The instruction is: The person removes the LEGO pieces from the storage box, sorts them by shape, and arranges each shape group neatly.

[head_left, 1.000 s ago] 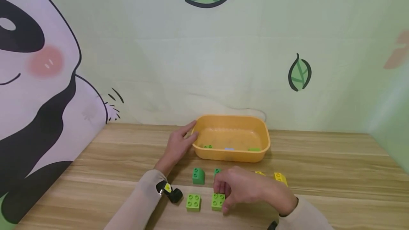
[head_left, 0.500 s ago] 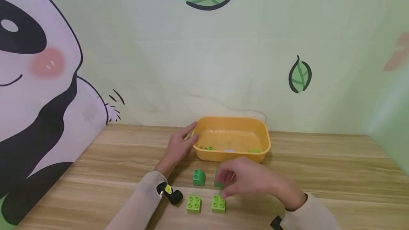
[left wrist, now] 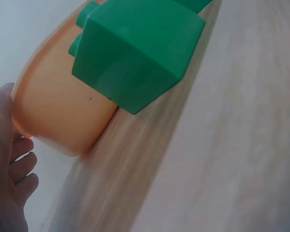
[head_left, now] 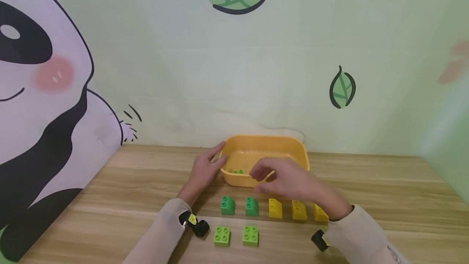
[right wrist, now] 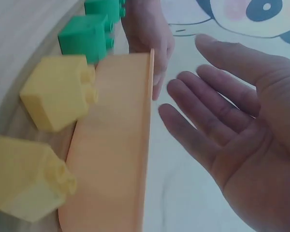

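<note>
Orange tub (head_left: pixel 238 180) sits on the wood-grained table (head_left: pixel 146 178); between us and it stand two dark-green bricks (head_left: pixel 227 205) and three yellow bricks (head_left: pixel 275 208) in a row, the last partly hidden by our right wrist (head_left: pixel 338 211); two lime bricks (head_left: pixel 222 236) lie nearer us; we see smooth tub walls with rounded corners, and a few green studs (head_left: pixel 238 172) inside; our left hand (head_left: pixel 202 170) holds the left rim, thumb and forefinger spread; our right hand (head_left: pixel 287 178) hovers by the near rim, thumb apart from loosely bent fingers, holding nothing.
</note>
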Demonstrator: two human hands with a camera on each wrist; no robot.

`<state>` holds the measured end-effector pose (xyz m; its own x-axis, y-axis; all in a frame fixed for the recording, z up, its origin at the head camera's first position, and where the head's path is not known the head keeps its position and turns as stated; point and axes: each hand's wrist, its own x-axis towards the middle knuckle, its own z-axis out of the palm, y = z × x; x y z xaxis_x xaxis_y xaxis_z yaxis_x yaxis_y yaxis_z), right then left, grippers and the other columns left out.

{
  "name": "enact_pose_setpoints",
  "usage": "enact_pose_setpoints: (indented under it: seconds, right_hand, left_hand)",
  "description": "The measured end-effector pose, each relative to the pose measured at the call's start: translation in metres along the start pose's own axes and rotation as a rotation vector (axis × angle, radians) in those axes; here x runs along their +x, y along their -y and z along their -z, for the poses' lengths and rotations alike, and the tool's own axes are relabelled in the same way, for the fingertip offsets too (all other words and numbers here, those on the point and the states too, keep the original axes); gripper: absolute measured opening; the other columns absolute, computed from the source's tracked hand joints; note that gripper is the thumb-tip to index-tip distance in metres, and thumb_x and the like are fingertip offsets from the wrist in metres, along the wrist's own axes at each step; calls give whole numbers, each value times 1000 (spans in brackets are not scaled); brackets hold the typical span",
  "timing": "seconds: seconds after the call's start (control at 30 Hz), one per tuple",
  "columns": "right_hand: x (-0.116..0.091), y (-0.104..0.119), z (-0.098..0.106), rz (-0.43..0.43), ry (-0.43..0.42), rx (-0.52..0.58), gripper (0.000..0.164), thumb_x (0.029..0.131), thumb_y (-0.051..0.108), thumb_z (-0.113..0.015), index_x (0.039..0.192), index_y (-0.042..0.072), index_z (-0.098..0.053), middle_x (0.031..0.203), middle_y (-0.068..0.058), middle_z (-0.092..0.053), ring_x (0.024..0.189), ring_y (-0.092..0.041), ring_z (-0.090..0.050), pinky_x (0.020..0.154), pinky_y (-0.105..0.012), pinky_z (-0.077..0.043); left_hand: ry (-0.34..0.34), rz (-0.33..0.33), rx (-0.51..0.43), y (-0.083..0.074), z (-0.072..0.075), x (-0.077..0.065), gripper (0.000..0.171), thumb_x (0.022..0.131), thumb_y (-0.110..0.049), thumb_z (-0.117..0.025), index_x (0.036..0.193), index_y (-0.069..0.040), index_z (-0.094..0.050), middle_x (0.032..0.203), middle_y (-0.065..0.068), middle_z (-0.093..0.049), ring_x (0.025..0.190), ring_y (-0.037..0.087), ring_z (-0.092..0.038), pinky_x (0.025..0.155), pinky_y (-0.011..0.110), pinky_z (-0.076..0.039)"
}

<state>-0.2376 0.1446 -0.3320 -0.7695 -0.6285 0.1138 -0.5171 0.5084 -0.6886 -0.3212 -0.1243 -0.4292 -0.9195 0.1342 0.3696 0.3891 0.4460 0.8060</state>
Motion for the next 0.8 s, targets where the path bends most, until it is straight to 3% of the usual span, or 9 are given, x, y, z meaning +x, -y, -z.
enact_pose_setpoints:
  seconds: [0.33, 0.8]
  right_hand:
    - [31, -10, 15, -53, -14, -64, 25, 98, 17, -79, 122, 11, -73, 115, 0, -75, 108, -19, -69, 96, -39, -60]
    - [64, -34, 6, -24, 64, -98, 30, 98, 15, -79, 123, 2, -73, 119, -10, -74, 106, -19, -69, 99, -41, -57]
  left_hand:
    - [2, 9, -10, 2, 2, 0, 52, 104, -24, -66, 152, -6, -58, 154, 8, -56, 146, 31, -49, 122, 49, -37]
    - [-4, 11, -8, 0, 0, 0, 52, 103, -22, -68, 151, -6, -59, 153, 9, -58, 144, 31, -50, 121, 51, -39]
